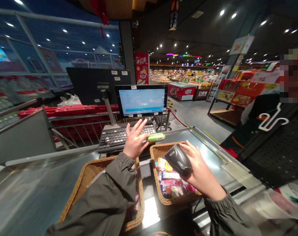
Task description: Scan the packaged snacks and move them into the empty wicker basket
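Note:
My left hand (134, 140) is raised over the keyboard (115, 136), pinching one end of a small green packet (155, 137) between thumb and fingers, the other fingers spread. My right hand (199, 170) is wrapped round a black handheld barcode scanner (179, 159), its head aimed toward the packet. Below the scanner stands a wicker basket (158, 151) holding several colourful snack packets (172, 183). A second wicker basket (88, 175) lies under my left sleeve, its contents hidden.
A lit till screen (141, 100) stands behind the keyboard on a steel checkout counter (30, 190). A person in dark clothing (257, 114) waits at the right. A black pegboard panel (279, 144) and red shopping carts (72, 113) flank the counter.

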The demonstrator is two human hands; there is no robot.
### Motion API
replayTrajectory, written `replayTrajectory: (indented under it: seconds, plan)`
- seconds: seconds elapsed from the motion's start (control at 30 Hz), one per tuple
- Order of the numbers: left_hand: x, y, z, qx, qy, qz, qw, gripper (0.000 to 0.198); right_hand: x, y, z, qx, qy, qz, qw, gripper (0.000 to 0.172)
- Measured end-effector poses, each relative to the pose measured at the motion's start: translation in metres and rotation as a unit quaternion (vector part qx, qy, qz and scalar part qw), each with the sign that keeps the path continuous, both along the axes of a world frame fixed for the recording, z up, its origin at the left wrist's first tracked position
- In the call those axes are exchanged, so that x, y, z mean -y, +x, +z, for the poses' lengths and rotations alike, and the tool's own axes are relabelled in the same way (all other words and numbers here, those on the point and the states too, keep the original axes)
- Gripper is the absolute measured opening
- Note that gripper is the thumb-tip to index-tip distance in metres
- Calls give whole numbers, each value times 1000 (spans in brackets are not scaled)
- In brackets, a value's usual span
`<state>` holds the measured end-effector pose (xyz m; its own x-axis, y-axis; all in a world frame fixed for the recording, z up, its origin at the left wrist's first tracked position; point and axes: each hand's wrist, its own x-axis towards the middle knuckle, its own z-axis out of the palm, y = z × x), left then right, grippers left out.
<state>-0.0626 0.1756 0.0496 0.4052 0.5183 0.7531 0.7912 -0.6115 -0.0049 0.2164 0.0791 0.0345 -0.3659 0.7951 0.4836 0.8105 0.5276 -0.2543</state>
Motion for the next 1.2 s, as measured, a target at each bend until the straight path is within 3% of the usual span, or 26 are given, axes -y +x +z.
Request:
replayTrajectory:
  seconds: [0.57,0.8,1.0,1.2]
  plan:
    - [33,-52,0,5,-8,57,998,7,6,-44,2,19,-3,52,998,48]
    - [50,-99,-12,-7,-24,99,995,6,7,-79,0,10,-24,86,996,43]
    - [67,-145,-27,-7,-51,144,988,7,11,-112,-2,25,-52,124,991,49]
    - [79,-166,-30,-4,-60,154,986,8,15,-135,-1,30,-64,152,986,43]
